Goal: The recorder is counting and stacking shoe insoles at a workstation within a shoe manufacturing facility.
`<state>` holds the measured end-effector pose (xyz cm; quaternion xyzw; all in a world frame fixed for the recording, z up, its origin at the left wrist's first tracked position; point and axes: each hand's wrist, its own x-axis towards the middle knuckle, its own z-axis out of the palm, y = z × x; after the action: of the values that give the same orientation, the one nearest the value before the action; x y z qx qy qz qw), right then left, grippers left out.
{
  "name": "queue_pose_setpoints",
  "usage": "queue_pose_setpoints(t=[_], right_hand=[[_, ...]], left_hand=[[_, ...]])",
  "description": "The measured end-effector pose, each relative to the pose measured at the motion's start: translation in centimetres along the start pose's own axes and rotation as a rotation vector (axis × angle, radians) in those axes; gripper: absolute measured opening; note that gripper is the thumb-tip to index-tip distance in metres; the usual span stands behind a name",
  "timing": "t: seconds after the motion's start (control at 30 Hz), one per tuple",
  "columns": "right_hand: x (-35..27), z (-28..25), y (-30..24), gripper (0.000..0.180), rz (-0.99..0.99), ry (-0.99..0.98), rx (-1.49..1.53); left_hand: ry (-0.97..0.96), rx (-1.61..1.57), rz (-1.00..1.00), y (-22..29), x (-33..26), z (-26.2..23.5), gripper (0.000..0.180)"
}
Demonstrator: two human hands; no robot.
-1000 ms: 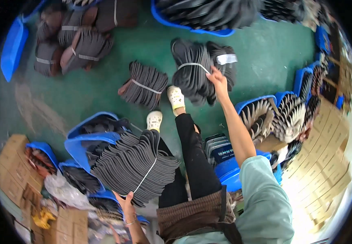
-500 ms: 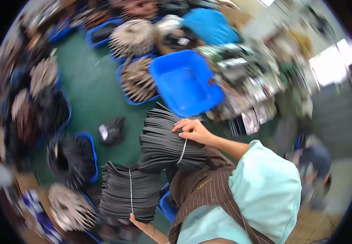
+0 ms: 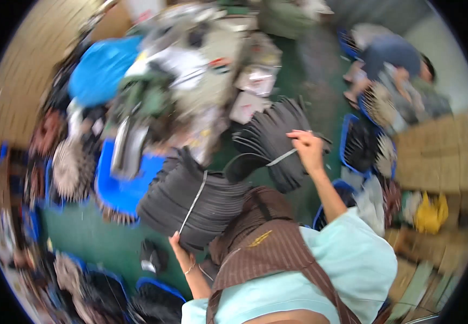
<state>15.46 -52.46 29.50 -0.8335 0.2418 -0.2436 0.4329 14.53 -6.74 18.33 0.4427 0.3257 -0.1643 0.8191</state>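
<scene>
I carry two thick bundles of flat, dark grey flexible pieces, each bound with a white strap. My left hand (image 3: 181, 252) is closed on the strap at the lower edge of the left bundle (image 3: 161, 202), which hangs in front of my brown striped apron (image 3: 261, 254). Up and to the right, my right hand (image 3: 308, 148) has its fingers hooked round the strap of the right bundle (image 3: 266, 127). One loose end of that bundle curls toward the left one. What the pieces are exactly, I cannot tell.
A heap of plastic-wrapped packages (image 3: 207, 102) lies ahead. To the left stand a blue tub (image 3: 109, 183) and a blue bag (image 3: 101, 70). Another person (image 3: 388, 56) bends over tubs at the far right, near stacked cartons (image 3: 433, 156). A small dark bundle (image 3: 152, 256) lies on the green floor.
My view has swung to the right, so the tub and blue bag now appear farther left. Both bundles have come along in my hands, and the right one is held farther out.
</scene>
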Motion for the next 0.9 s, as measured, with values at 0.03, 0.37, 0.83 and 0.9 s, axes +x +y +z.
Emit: queue_pose_setpoints(t=[0.03, 0.37, 0.83, 0.9], right_hand=[[0.7, -1.0, 0.8, 0.020, 0.013, 0.086, -0.024], [2.6, -4.5, 7.0, 0.025, 0.310, 0.631, -0.022], [15.7, 2.3, 9.4, 0.014, 0.282, 0.571, -0.011], [21.0, 5.0, 9.5, 0.012, 0.170, 0.535, -0.003]], left_hand=[[-0.052, 0.038, -0.023, 0.0, 1.1, 2.9, 0.050], [-0.274, 0.251, -0.309, 1.9, 8.8, 18.7, 0.068], [-0.327, 0.387, -0.466, 2.2, 12.7, 23.8, 0.072], [-0.289, 0.455, -0.439, 2.6, 12.3, 25.9, 0.073]])
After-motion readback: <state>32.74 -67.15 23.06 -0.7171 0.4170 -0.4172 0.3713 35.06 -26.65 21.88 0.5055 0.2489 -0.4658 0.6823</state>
